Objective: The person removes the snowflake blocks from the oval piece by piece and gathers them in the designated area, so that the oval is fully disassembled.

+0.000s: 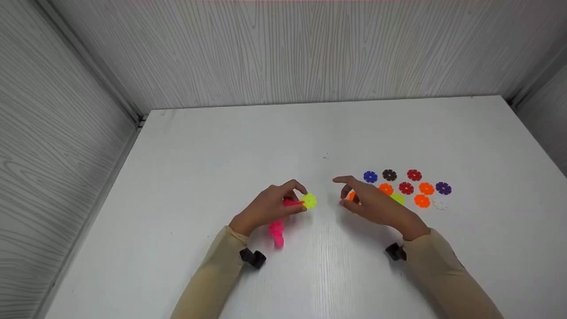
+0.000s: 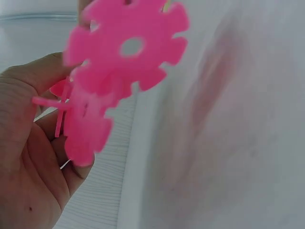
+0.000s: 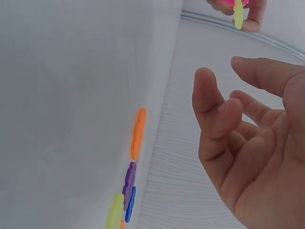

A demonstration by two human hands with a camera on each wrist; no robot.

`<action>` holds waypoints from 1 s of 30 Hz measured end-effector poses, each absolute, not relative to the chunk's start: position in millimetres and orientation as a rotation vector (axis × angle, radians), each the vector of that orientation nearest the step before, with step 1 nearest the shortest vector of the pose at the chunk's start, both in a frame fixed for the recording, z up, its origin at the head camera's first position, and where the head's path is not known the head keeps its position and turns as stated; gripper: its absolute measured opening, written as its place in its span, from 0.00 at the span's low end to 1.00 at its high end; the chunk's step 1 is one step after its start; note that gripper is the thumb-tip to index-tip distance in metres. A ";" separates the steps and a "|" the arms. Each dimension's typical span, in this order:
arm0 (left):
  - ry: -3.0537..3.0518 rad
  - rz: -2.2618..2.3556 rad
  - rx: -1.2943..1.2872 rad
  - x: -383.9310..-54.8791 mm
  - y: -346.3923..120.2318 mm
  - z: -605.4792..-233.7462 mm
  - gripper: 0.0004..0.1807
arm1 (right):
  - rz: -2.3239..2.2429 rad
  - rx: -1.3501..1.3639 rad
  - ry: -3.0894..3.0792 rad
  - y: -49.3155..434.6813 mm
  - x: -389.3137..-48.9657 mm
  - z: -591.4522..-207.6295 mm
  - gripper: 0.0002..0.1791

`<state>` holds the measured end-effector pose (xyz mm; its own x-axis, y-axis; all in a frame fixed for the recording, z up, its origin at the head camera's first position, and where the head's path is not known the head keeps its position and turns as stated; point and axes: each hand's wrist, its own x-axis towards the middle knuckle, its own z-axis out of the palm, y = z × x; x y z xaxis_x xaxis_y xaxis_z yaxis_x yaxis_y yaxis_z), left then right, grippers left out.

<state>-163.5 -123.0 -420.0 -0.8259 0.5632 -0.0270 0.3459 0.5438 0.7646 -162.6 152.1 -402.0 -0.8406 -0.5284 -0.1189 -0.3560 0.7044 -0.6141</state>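
Observation:
My left hand (image 1: pixel 270 206) grips a chain of pink notched plastic discs (image 2: pixel 128 52), slotted together at angles. At its fingertips a yellow notched disc (image 1: pixel 309 200) stands joined to a pink one, between thumb and index finger. Part of the pink chain (image 1: pixel 277 232) hangs below the hand in the head view. My right hand (image 1: pixel 376 204) hovers to the right with fingers loosely bent and nothing in them. In the right wrist view its thumb and fingers (image 3: pixel 205 88) stand apart. Beneath it lie an orange disc (image 1: pixel 352 196) and a yellow-green disc (image 1: pixel 398 199), each partly hidden.
Several loose notched discs lie flat on the white table (image 1: pixel 230 146) to the right: a blue disc (image 1: pixel 370 177), a brown disc (image 1: pixel 389 175), a purple disc (image 1: pixel 443 188), a white disc (image 1: pixel 440 203), plus red and orange ones. Wood-grain panels (image 1: pixel 283 53) wall the back and sides.

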 end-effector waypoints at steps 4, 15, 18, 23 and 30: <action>2.521 1.140 0.783 -161.5 -121.3 -419.4 0.18 | -0.871 -0.736 2.592 146.0 -158.1 -402.2 0.31; 2.512 1.133 0.805 -159.6 -116.7 -417.5 0.19 | -0.885 -0.782 2.551 138.9 -152.0 -401.8 0.35; 2.501 1.130 0.780 -159.5 -115.2 -417.2 0.18 | -0.897 -0.805 2.531 136.8 -151.4 -403.3 0.34; 2.476 1.148 0.772 -157.4 -113.4 -415.9 0.13 | -0.897 -0.854 2.500 134.2 -148.5 -404.6 0.32; 2.443 1.198 0.844 -157.0 -112.5 -418.0 0.07 | -0.877 -0.848 2.505 132.2 -146.2 -402.3 0.32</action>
